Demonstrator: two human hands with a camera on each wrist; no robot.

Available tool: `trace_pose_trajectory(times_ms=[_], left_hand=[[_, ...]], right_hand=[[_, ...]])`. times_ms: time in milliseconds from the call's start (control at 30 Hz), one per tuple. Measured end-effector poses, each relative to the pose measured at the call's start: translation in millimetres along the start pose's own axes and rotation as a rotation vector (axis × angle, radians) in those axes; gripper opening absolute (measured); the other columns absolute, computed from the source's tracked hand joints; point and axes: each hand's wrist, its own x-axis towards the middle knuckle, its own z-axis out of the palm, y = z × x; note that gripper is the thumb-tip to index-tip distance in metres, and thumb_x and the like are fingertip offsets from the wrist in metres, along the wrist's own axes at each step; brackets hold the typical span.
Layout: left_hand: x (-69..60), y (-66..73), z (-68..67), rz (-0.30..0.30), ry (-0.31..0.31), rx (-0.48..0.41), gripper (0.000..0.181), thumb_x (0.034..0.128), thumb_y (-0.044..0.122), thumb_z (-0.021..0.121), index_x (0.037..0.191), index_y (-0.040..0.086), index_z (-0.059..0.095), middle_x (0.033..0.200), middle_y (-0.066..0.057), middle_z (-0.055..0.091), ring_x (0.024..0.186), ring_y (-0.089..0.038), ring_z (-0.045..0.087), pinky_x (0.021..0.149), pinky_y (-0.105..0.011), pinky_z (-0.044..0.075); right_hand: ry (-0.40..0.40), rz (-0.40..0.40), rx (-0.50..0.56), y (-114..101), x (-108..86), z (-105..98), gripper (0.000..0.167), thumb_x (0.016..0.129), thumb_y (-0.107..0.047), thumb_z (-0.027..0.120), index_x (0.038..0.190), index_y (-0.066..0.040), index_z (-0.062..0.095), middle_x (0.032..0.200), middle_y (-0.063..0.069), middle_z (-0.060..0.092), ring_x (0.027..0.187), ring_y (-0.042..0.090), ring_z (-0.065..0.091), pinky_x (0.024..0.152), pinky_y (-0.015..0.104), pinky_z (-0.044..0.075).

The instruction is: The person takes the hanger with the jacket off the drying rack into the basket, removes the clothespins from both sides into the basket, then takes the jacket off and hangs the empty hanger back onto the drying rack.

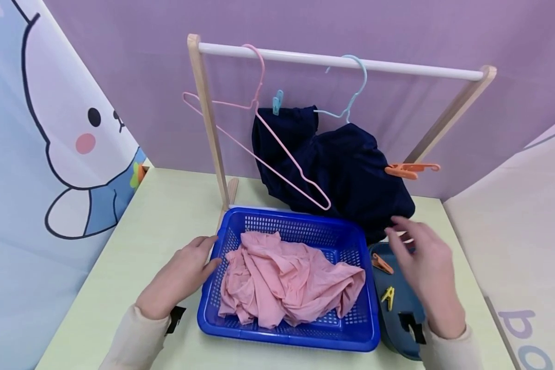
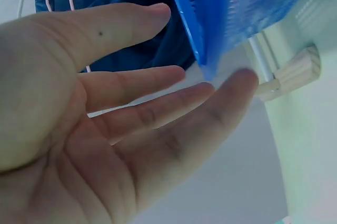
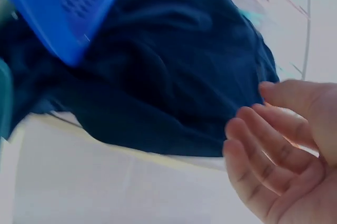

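1. Table [image 1: 180,205] with a pale yellow-green top lay under everything, its back edge against a purple backdrop.
2. Rack [image 1: 296,57] of wooden posts and a white bar stood along the table's back edge.
3. Navy garment [image 1: 347,164] hung under the bar, its lower part behind the basket's back edge.
4. Blue basket [image 1: 287,337] sat in front of the rack, between the table's left and right edges.
5. Pink cloth [image 1: 291,282] lay crumpled inside the basket.
6. Dark tray [image 1: 400,280] rested just beside the basket's right edge.
7. Pink hanger [image 1: 277,138] hung bare near the bar's left end; light blue hanger [image 1: 365,77] held the navy garment.
8. Left hand [image 1: 185,272] was at the basket's left rim, fingers extended and thumb apart; whether it touched, I could not tell.
9. Right hand [image 1: 427,262] hovered above the tray, near the garment's lower right edge, fingers loosely bent and holding nothing.
10. Large orange peg [image 1: 407,169] gripped the garment's right side; light blue peg [image 1: 277,102] was at its upper left corner.
11. Small orange peg [image 1: 382,263] and yellow peg [image 1: 388,298] lay along the tray's left edge.
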Motion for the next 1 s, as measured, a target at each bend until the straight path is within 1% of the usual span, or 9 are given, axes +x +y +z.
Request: trace_pose_trajectory(times_ms=[67, 167, 233, 300, 467, 600, 767, 933, 1000], left_hand=[[-0.3, -2.4, 0.1, -0.036, -0.032, -0.025, 0.051, 0.0969, 0.015, 0.068, 0.136, -0.012, 0.051, 0.129, -0.031, 0.057, 0.112, -0.043, 0.061, 0.093, -0.055, 0.052], [0.7, -5.3, 1.3, -0.066, -0.078, -0.074, 0.048, 0.0969, 0.014, 0.068, 0.135, -0.012, 0.052, 0.126, -0.030, 0.060, 0.100, -0.037, 0.067, 0.085, -0.050, 0.057], [1.5, -6.8, 2.3, -0.075, -0.100, -0.099, 0.048, 0.0969, 0.014, 0.068, 0.135, -0.011, 0.053, 0.123, -0.028, 0.061, 0.091, -0.030, 0.069, 0.077, -0.044, 0.060], [2.4, -8.0, 3.2, -0.081, -0.111, -0.114, 0.047, 0.0967, 0.013, 0.068, 0.135, -0.010, 0.053, 0.122, -0.027, 0.062, 0.087, -0.027, 0.069, 0.073, -0.041, 0.061], [3.3, -9.0, 4.0, -0.096, -0.118, -0.117, 0.047, 0.0960, 0.014, 0.069, 0.135, -0.009, 0.054, 0.119, -0.024, 0.064, 0.087, -0.025, 0.068, 0.072, -0.040, 0.061], [3.5, -8.8, 4.5, -0.103, -0.119, -0.121, 0.047, 0.0959, 0.013, 0.069, 0.135, -0.009, 0.054, 0.118, -0.023, 0.065, 0.087, -0.025, 0.068, 0.071, -0.039, 0.061], [3.3, -9.1, 5.6, -0.106, -0.116, -0.128, 0.047, 0.0957, 0.013, 0.069, 0.135, -0.009, 0.054, 0.119, -0.023, 0.065, 0.087, -0.025, 0.068, 0.072, -0.040, 0.061], [2.7, -9.4, 7.1, -0.111, -0.118, -0.141, 0.048, 0.0958, 0.012, 0.069, 0.136, -0.009, 0.054, 0.121, -0.023, 0.064, 0.089, -0.026, 0.068, 0.073, -0.041, 0.061], [2.4, -9.1, 6.8, -0.115, -0.120, -0.147, 0.048, 0.0959, 0.012, 0.069, 0.136, -0.008, 0.053, 0.122, -0.023, 0.064, 0.089, -0.027, 0.068, 0.074, -0.041, 0.061]], right_hand=[[0.034, 0.033, -0.001, 1.7, 12.2, -6.6, 0.031, 0.087, -0.003, 0.077, 0.117, 0.001, 0.070, 0.094, 0.015, 0.071, 0.069, 0.026, 0.065, 0.066, 0.004, 0.041], [0.046, 0.080, -0.022, 4.4, 29.3, -14.0, 0.033, 0.091, -0.010, 0.074, 0.121, 0.001, 0.068, 0.094, 0.018, 0.071, 0.071, 0.028, 0.064, 0.071, -0.001, 0.032], [0.026, 0.098, -0.037, 5.8, 39.5, -16.6, 0.033, 0.093, -0.014, 0.072, 0.123, 0.001, 0.068, 0.092, 0.018, 0.070, 0.072, 0.029, 0.063, 0.068, 0.001, 0.032], [-0.002, 0.101, -0.054, 7.2, 48.2, -17.6, 0.033, 0.095, -0.017, 0.071, 0.123, 0.000, 0.068, 0.089, 0.018, 0.068, 0.070, 0.029, 0.060, 0.063, 0.008, 0.034], [-0.080, 0.097, -0.077, 8.5, 62.9, -16.7, 0.028, 0.096, -0.019, 0.070, 0.115, 0.000, 0.071, 0.077, 0.014, 0.063, 0.061, 0.025, 0.051, 0.049, 0.026, 0.038], [-0.117, 0.066, -0.086, 8.9, 69.0, -14.2, 0.021, 0.096, -0.017, 0.070, 0.106, 0.001, 0.072, 0.069, 0.011, 0.059, 0.056, 0.024, 0.047, 0.045, 0.032, 0.038], [-0.114, 0.021, -0.101, 11.0, 74.3, -11.1, 0.019, 0.097, -0.014, 0.068, 0.102, 0.005, 0.069, 0.060, 0.008, 0.049, 0.051, 0.024, 0.043, 0.042, 0.032, 0.035], [-0.074, -0.010, -0.114, 13.8, 75.6, -8.2, 0.017, 0.098, -0.010, 0.066, 0.097, 0.006, 0.066, 0.060, 0.007, 0.042, 0.050, 0.024, 0.039, 0.042, 0.033, 0.032], [-0.046, -0.023, -0.121, 15.7, 76.2, -6.2, 0.017, 0.098, -0.009, 0.065, 0.091, 0.006, 0.064, 0.061, 0.008, 0.042, 0.050, 0.025, 0.040, 0.043, 0.035, 0.031]])
